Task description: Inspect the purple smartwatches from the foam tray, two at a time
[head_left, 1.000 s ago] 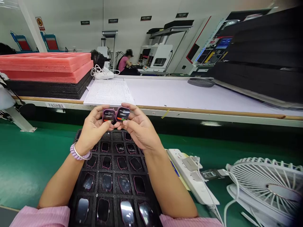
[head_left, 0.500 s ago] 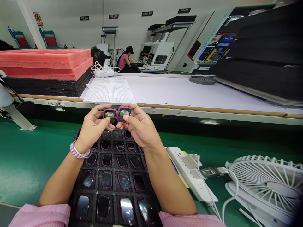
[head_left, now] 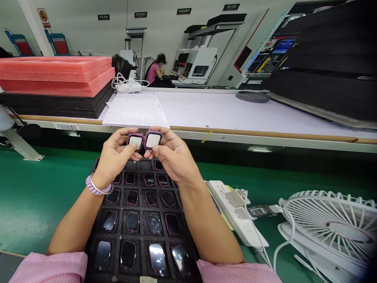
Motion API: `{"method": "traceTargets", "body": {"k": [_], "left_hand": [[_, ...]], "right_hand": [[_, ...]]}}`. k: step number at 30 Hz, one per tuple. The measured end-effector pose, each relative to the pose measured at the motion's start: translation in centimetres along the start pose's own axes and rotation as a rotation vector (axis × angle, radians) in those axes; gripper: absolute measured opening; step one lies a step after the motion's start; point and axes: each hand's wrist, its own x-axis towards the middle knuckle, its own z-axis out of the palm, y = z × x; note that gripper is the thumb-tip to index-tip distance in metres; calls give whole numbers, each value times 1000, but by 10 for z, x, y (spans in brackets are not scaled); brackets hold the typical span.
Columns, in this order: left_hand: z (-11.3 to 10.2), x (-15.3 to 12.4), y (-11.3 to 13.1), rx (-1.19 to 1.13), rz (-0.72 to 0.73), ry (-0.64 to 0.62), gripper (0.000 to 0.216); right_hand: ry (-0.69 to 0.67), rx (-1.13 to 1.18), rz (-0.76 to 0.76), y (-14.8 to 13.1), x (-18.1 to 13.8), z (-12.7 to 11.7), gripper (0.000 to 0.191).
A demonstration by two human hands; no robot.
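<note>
My left hand (head_left: pixel 113 157) grips a small purple-cased smartwatch body (head_left: pixel 135 141) whose screen is lit white with a grid. My right hand (head_left: pixel 173 157) grips a second purple watch body (head_left: pixel 152 140) with the same white grid screen. The two watches are held side by side, touching, above the far end of a black foam tray (head_left: pixel 141 184). The tray's cells hold several dark-screened purple watch bodies (head_left: pixel 150 197); both forearms lie over the tray's sides.
A white power strip (head_left: pixel 235 214) with plugs and cables lies right of the tray, and a white desk fan (head_left: pixel 332 232) lies beyond it. Across the green belt (head_left: pixel 35 196), a white bench holds a printed sheet (head_left: pixel 135 110), pink and black foam stacks (head_left: pixel 59 74), and another person sits far back.
Both watch screens changed from a dark display with coloured bars, to green, to a white grid. My hands stayed together, rising slightly in the picture.
</note>
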Motion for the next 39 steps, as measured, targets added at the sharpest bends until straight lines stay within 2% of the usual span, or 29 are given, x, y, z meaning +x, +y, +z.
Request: {"method": "traceTargets", "body": {"k": [8,34,39], "left_hand": [[-3,0,-3,43,19,15,35],[0,-2,-1,-8,28,-35,50],[1,-1,0,12,19,-51,37]], "right_hand": [[-27,33,11,4,2,-1,41],[-16,-37,-17,-3,-3,0,49],[14,-54,-30,0,0,-4,39]]}}
